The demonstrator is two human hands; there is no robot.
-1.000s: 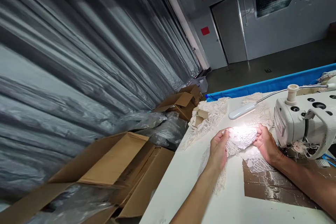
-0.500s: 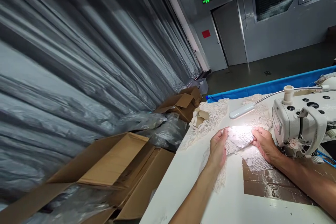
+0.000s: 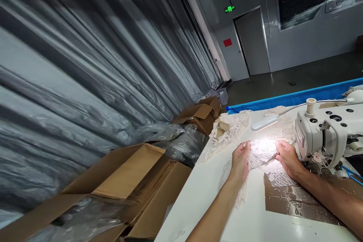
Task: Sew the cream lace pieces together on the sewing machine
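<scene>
A piece of white lace fabric is stretched between my two hands under a bright lamp. My left hand pinches its left edge between thumb and fingers. At the opposite edge, my right hand grips the lace in the same way. Part of the lace hangs below the hands and lies over the white table and a brown taped sheet. Just right of my right hand stands a white sewing machine. The lamp, on a bendable metal neck, shines on the lace from above.
More lace pieces lie at the table's far left corner, around a small cardboard piece. Open cardboard boxes with plastic bags stand left of the table, before a silvery curtain. Blue scissors-like handles rest beside the machine.
The camera view has tilted slightly, so the scene sits a little lower and further right. Both hands keep hold of the lace, with hardly any movement over the table.
</scene>
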